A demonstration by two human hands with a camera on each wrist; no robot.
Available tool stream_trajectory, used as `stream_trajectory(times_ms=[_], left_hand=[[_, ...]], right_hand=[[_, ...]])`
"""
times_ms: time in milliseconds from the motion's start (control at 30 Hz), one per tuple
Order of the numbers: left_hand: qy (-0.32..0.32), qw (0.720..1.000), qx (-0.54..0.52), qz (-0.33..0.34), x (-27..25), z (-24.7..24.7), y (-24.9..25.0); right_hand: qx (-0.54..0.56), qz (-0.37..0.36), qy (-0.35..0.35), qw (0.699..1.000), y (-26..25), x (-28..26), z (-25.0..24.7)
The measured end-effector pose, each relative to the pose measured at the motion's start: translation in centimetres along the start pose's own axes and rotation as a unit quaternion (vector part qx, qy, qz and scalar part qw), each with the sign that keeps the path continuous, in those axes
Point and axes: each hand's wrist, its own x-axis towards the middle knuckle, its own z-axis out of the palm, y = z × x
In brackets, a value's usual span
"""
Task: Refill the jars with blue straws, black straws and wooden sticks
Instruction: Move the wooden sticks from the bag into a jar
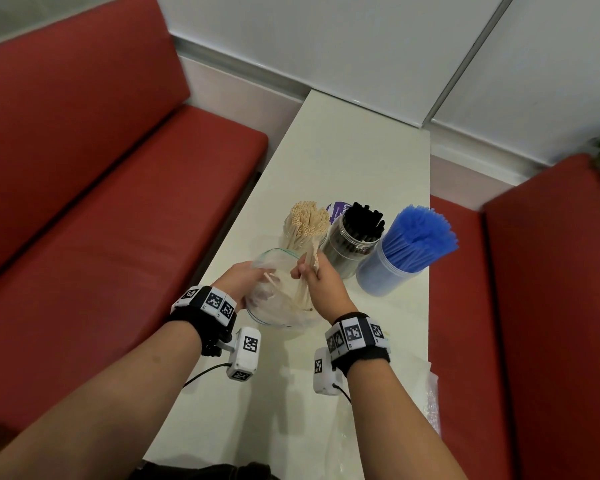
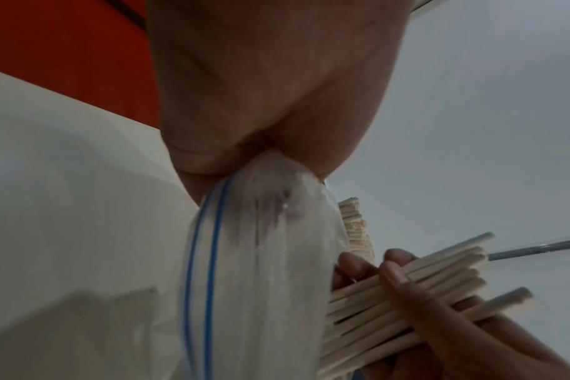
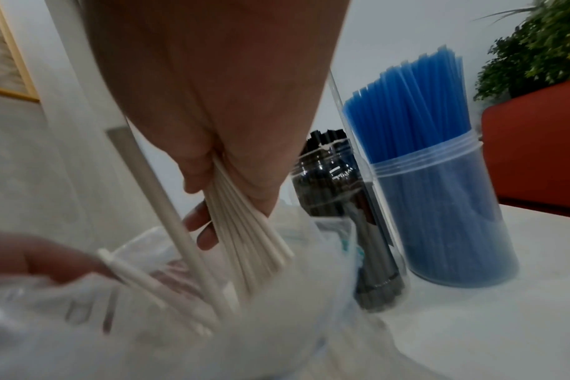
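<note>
Here my right hand [image 1: 321,277] is curled round a bundle of wooden sticks [image 1: 305,275], fingers and thumb closed on them near their upper ends; the lower ends reach down into the mouth of a clear zip bag [image 1: 278,306] with a blue seal line; in the right wrist view the bundle fans out below my fingers [image 3: 200,221], and a couple of loose sticks lie slanted inside the bag; my left hand [image 1: 245,277] pinches the rim of the bag on its left side and holds the mouth open; the left wrist view shows the plastic gathered between my thumb and fingers, the blue seal lines running down from there. The bag rests on the pale surface [image 1: 343,161], just in front of three clear jars in a row; the left jar [image 1: 288,230] holds pale wooden sticks [image 1: 309,220] standing upright and sits right behind the bag; the middle jar [image 1: 343,251] holds black straws [image 1: 366,220]; the right jar [image 1: 378,275] holds blue straws [image 1: 420,237], which splay out above its rim; the three jars stand close together, whether touching I cannot tell. A purple lid [image 1: 336,209] peeks out behind the jars; red bench seats [image 1: 118,202] flank the surface on both sides; another clear plastic bag [image 1: 430,403] lies at the surface's right edge near my right forearm.
</note>
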Motion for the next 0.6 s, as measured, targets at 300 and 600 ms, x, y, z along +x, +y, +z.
stream_trajectory(times_ms=[300, 600], left_hand=[[0.004, 0.999, 0.033, -0.033, 1.0, -0.7, -0.2], [0.023, 0.998, 0.037, -0.054, 2.1, -1.3, 0.2]], right_hand=[[0.118, -0.056, 0.095, 0.987, -2.1, 0.7, 0.2], [0.23, -0.155, 0.213, 0.937, -10.1, 2.2, -3.5]])
